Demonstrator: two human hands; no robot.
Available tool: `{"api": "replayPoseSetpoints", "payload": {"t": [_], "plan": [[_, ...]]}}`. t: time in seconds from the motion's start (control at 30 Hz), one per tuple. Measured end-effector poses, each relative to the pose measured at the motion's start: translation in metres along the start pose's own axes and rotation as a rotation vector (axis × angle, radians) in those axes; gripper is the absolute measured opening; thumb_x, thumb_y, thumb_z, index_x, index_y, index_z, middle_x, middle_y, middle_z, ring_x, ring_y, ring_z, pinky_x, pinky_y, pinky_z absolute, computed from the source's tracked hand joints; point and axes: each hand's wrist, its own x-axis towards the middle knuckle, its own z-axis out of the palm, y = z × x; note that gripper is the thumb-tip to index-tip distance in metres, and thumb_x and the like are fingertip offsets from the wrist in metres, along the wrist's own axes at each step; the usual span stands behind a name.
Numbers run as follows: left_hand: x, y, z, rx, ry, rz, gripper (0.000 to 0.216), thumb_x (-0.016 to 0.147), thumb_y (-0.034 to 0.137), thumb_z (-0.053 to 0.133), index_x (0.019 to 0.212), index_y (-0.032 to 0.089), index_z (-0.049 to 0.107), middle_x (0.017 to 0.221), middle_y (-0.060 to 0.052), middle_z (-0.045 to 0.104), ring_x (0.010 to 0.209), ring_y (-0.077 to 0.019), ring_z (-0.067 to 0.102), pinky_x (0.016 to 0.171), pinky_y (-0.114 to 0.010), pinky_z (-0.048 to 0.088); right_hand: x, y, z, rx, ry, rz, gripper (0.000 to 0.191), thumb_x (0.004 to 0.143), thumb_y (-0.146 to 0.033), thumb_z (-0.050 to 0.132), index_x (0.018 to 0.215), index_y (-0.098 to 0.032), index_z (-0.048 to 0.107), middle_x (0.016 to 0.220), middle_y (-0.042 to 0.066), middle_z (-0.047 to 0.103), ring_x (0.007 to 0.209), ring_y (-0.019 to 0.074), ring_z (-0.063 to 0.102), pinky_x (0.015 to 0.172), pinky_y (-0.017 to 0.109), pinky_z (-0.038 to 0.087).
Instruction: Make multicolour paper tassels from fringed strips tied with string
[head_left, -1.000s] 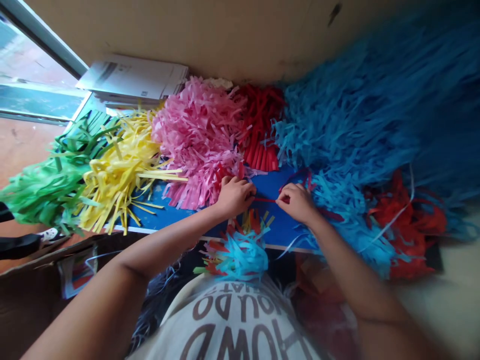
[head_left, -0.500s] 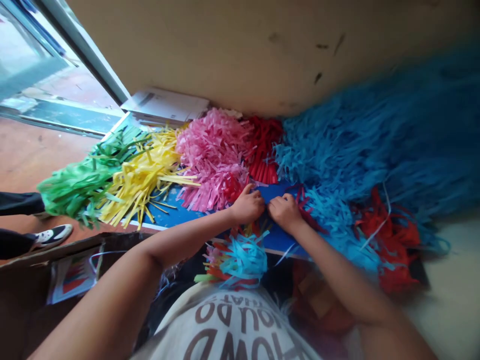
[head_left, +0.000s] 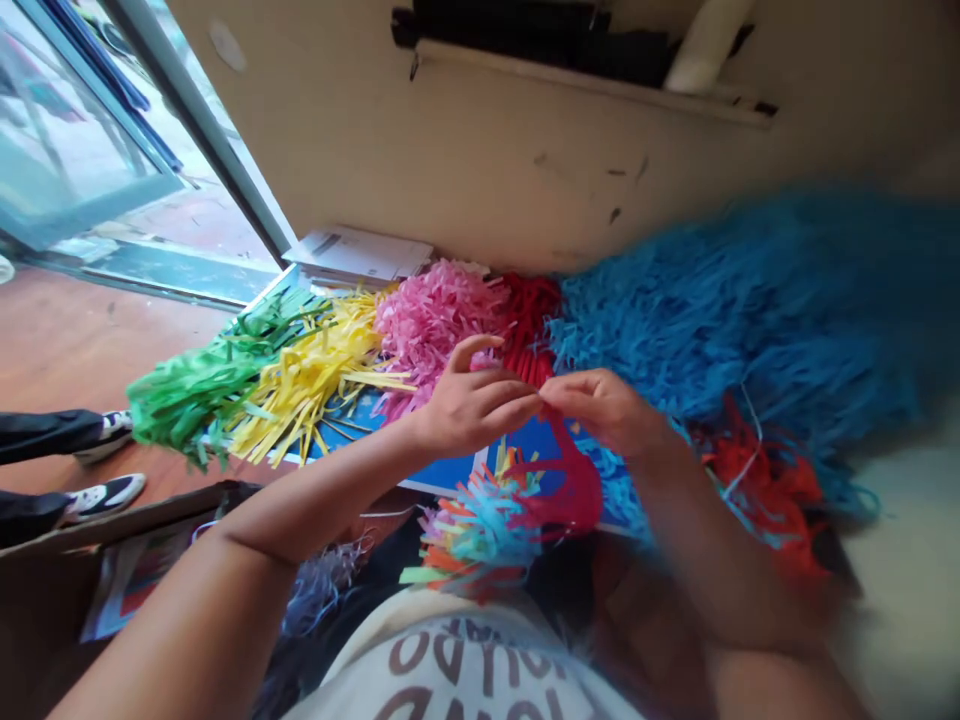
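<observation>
I log: one red strip [head_left: 585, 490], looped, hanging over the near edge of the blue table [head_left: 448, 470]; right hand [head_left: 611, 405], fingertips pinched on its upper end; left hand [head_left: 476, 405], fingertips meeting them, grip I cannot tell. Near: one multicoloured bunch [head_left: 480, 525]. Beyond, left to right: green fringe [head_left: 202, 385], yellow fringe [head_left: 311, 370], pink fringe [head_left: 442, 310], blue heap [head_left: 712, 320].

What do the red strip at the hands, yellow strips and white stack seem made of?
Red strip: perhaps tissue or thin plastic; limp loop, finish blurred.
Yellow strips: probably paper, slight sheen, bending loosely.
White stack: likely paper, matte, thin layered edges.
</observation>
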Motion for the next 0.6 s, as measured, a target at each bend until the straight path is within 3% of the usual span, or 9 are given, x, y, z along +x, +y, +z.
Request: {"api": "replayPoseSetpoints", "payload": {"t": [0.13, 0.23, 0.33, 0.47, 0.6], "plan": [[-0.009, 0.016, -0.004, -0.019, 0.071, -0.179, 0.01, 0.092, 0.021, 0.066, 0.101, 0.025, 0.068, 0.089, 0.003, 0.078, 0.077, -0.0116, 0.072, 0.11, -0.042, 0.042, 0.016, 0.026, 0.03, 0.371, 0.09, 0.046, 0.037, 0.055, -0.049, 0.091, 0.067, -0.02, 0.072, 0.067, -0.001, 0.062, 0.064, 0.0116, 0.052, 0.062, 0.025, 0.041], [-0.02, 0.03, -0.002, -0.173, 0.151, -0.481, 0.004, 0.09, 0.02, 0.068, 0.093, 0.02, 0.07, 0.087, -0.002, 0.077, 0.079, -0.0131, 0.072, 0.089, -0.031, 0.055, 0.018, 0.041, 0.056, 0.491, 0.232, 0.005, 0.033, 0.057, -0.044, 0.091, 0.066, -0.021, 0.07, 0.064, -0.003, 0.058, 0.059, 0.0094, 0.047, 0.055, 0.023, 0.038], [-0.029, 0.041, 0.0, -0.309, 0.203, -0.705, 0.005, 0.089, 0.02, 0.069, 0.09, 0.019, 0.073, 0.088, -0.005, 0.075, 0.08, -0.0138, 0.071, 0.071, -0.024, 0.056, 0.017, 0.048, 0.076, 0.525, 0.327, -0.04, 0.029, 0.064, -0.042, 0.087, 0.067, -0.021, 0.067, 0.063, -0.003, 0.057, 0.055, 0.0086, 0.045, 0.052, 0.022, 0.036], [-0.037, 0.047, 0.004, -0.369, 0.218, -0.774, 0.005, 0.088, 0.021, 0.069, 0.089, 0.019, 0.073, 0.086, -0.006, 0.074, 0.079, -0.0148, 0.071, 0.071, -0.025, 0.057, 0.019, 0.053, 0.087, 0.566, 0.421, -0.045, 0.028, 0.064, -0.04, 0.086, 0.077, -0.023, 0.069, 0.072, -0.002, 0.062, 0.062, 0.0109, 0.054, 0.056, 0.022, 0.043], [-0.038, 0.052, 0.005, -0.378, 0.193, -0.798, 0.006, 0.09, 0.019, 0.064, 0.092, 0.019, 0.07, 0.084, -0.005, 0.075, 0.078, -0.0154, 0.071, 0.079, -0.029, 0.057, 0.021, 0.056, 0.086, 0.534, 0.462, -0.14, 0.026, 0.062, -0.04, 0.086, 0.067, -0.022, 0.069, 0.072, -0.002, 0.058, 0.063, 0.0109, 0.051, 0.057, 0.023, 0.043]]}}
